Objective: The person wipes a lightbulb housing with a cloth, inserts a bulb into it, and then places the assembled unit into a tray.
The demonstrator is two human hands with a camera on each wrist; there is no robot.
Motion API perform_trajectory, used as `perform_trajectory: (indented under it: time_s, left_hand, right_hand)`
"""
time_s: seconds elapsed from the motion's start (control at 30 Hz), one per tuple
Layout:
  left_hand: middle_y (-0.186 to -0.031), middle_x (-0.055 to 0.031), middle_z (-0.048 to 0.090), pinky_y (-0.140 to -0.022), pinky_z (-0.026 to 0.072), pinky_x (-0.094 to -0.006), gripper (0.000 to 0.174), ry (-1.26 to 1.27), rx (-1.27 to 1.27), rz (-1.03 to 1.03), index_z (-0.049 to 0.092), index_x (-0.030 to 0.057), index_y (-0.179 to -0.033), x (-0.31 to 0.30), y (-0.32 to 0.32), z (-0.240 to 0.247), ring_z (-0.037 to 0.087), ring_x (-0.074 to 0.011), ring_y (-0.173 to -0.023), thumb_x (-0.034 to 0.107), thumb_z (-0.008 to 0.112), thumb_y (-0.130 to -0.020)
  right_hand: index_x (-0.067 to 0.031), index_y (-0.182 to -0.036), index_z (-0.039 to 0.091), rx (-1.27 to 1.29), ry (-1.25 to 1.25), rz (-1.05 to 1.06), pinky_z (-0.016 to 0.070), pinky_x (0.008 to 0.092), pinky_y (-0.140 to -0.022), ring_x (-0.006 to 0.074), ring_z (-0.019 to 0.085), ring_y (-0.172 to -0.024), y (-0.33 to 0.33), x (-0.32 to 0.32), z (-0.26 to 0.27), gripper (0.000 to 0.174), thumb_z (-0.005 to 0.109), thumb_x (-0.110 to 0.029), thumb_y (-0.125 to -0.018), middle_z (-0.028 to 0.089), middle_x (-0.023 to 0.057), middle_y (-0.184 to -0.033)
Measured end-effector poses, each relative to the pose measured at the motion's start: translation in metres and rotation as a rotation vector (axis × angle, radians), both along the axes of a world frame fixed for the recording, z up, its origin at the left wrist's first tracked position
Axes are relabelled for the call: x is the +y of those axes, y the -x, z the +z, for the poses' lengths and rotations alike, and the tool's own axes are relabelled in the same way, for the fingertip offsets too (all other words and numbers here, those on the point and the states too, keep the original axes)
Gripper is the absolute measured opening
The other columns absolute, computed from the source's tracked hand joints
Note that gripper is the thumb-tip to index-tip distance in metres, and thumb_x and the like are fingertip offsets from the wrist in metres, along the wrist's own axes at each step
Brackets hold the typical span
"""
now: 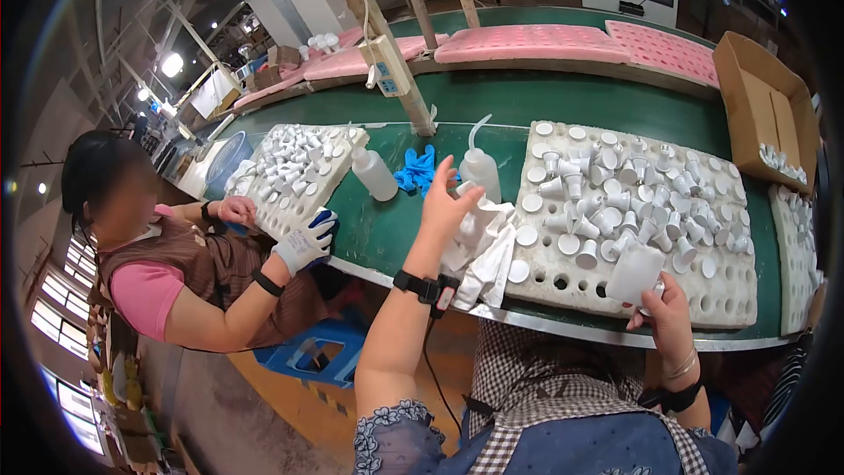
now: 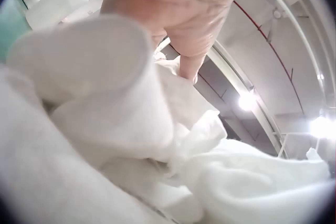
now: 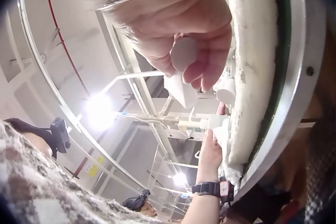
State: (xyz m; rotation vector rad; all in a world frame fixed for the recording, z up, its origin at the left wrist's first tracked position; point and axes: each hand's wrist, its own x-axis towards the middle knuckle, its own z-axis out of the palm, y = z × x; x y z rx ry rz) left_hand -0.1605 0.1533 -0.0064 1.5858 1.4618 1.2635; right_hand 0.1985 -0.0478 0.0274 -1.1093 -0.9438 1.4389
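Observation:
My left hand (image 1: 450, 204) is raised beside a white squeeze bottle (image 1: 480, 174), its fingers extended and spread. Crumpled white cloth (image 1: 486, 255) bunches up against that hand and drapes over the table edge; it fills the lower left wrist view. With curled fingers, my right hand (image 1: 668, 312) grips a white squarish piece (image 1: 636, 275) over the front of the foam tray. In the right wrist view, a small round-ended white part (image 3: 184, 53) shows between thumb and fingers. Beneath, many small white cup-shaped parts (image 1: 607, 181) lie heaped on the holed foam tray (image 1: 563, 286).
A person (image 1: 189, 273) sits at left by another foam tray (image 1: 327, 178) of similar parts, wearing a white glove (image 1: 303, 245). Blue gloves (image 1: 416, 169) and a second bottle (image 1: 374, 174) stand between. A cardboard box (image 1: 765, 110) is at right; a post (image 1: 400, 79) rises behind.

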Motion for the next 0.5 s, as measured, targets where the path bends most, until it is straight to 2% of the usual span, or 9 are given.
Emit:
perform_trajectory:
  time_s: [0.03, 0.1, 0.13, 0.23, 0.27, 0.33, 0.47, 0.5]
  left_hand:
    - [-0.131, -0.0193, 0.055, -0.094, 0.0472, -0.0346, 0.086, -0.004, 0.0, -0.001, 0.032, 0.0048, -0.147, 0.006, 0.0, -0.004, 0.057, -0.025, -0.115, 0.018, 0.079, -0.076]
    - [-0.129, -0.0175, 0.055, -0.097, 0.0462, -0.0346, 0.089, 0.111, -0.149, -0.168, 0.03, 0.0033, -0.148, 0.011, -0.003, -0.005, 0.056, -0.0237, -0.117, 0.015, 0.079, -0.075]
    - [-0.126, -0.0145, 0.057, -0.097, 0.0463, -0.0335, 0.088, 0.104, -0.108, -0.159, 0.029, 0.0012, -0.147, 0.013, -0.005, -0.007, 0.056, -0.022, -0.116, 0.013, 0.079, -0.075]
    - [-0.125, -0.0122, 0.058, -0.093, 0.048, -0.0323, 0.084, 0.04, -0.098, -0.197, 0.034, 0.0004, -0.143, 0.016, -0.009, -0.011, 0.059, -0.0208, -0.111, 0.012, 0.08, -0.073]
    - [-0.125, -0.0122, 0.058, -0.093, 0.048, -0.0323, 0.084, 0.045, -0.099, -0.197, 0.034, 0.0004, -0.143, 0.016, -0.011, -0.01, 0.059, -0.0208, -0.111, 0.012, 0.08, -0.073]
    - [-0.122, -0.0101, 0.06, -0.091, 0.0491, -0.0323, 0.075, 0.137, -0.084, -0.134, 0.043, 0.0009, -0.136, 0.017, -0.013, -0.006, 0.061, -0.0196, -0.107, 0.012, 0.08, -0.071]
    - [-0.118, -0.0091, 0.062, -0.09, 0.0497, -0.0326, 0.068, 0.142, -0.033, -0.129, 0.05, 0.0015, -0.129, 0.024, -0.01, -0.003, 0.062, -0.0184, -0.105, 0.014, 0.082, -0.069]
    - [-0.118, -0.0104, 0.063, -0.091, 0.0492, -0.0332, 0.069, 0.104, -0.039, -0.073, 0.05, 0.0024, -0.128, 0.027, -0.009, -0.003, 0.062, -0.0203, -0.106, 0.013, 0.082, -0.068]
  right_hand:
    - [0.0008, -0.115, 0.053, -0.026, 0.006, -0.014, 0.0556, 0.0288, -0.058, 0.0116, 0.059, -0.061, -0.001, -0.001, -0.002, 0.029, 0.062, -0.014, -0.092, 0.065, 0.0099, -0.085]
    - [0.0007, -0.115, 0.053, -0.016, 0.011, -0.036, 0.056, 0.0292, -0.059, 0.0112, 0.059, -0.061, -0.002, -0.002, -0.003, 0.029, 0.063, -0.011, -0.091, 0.064, 0.0087, -0.084]
    - [0.0005, -0.115, 0.053, -0.006, 0.02, -0.058, 0.0565, 0.0296, -0.06, 0.0108, 0.059, -0.061, -0.003, -0.002, -0.004, 0.029, 0.064, -0.008, -0.089, 0.064, 0.0075, -0.082]
    - [0.0009, -0.114, 0.054, -0.01, 0.01, -0.055, 0.0571, 0.0303, -0.061, 0.0102, 0.058, -0.061, -0.005, -0.001, -0.009, 0.029, 0.063, -0.004, -0.087, 0.062, 0.0048, -0.08]
    - [0.0009, -0.114, 0.054, -0.01, 0.016, -0.056, 0.0571, 0.0303, -0.061, 0.0102, 0.058, -0.061, -0.005, -0.001, -0.01, 0.029, 0.063, -0.004, -0.087, 0.062, 0.0048, -0.08]
    - [0.0015, -0.115, 0.055, -0.041, 0.036, -0.036, 0.0574, 0.0306, -0.061, 0.0097, 0.058, -0.061, -0.004, -0.001, -0.012, 0.03, 0.062, -0.001, -0.086, 0.06, 0.003, -0.079]
    - [0.0021, -0.117, 0.055, -0.05, 0.053, -0.043, 0.0576, 0.0309, -0.061, 0.0094, 0.057, -0.061, -0.005, 0.001, -0.015, 0.033, 0.062, -0.001, -0.085, 0.06, 0.0026, -0.078]
    - [0.0026, -0.118, 0.055, -0.038, 0.053, -0.036, 0.0573, 0.0304, -0.061, 0.0104, 0.059, -0.061, -0.007, 0.001, -0.017, 0.034, 0.062, -0.002, -0.085, 0.061, 0.0036, -0.08]
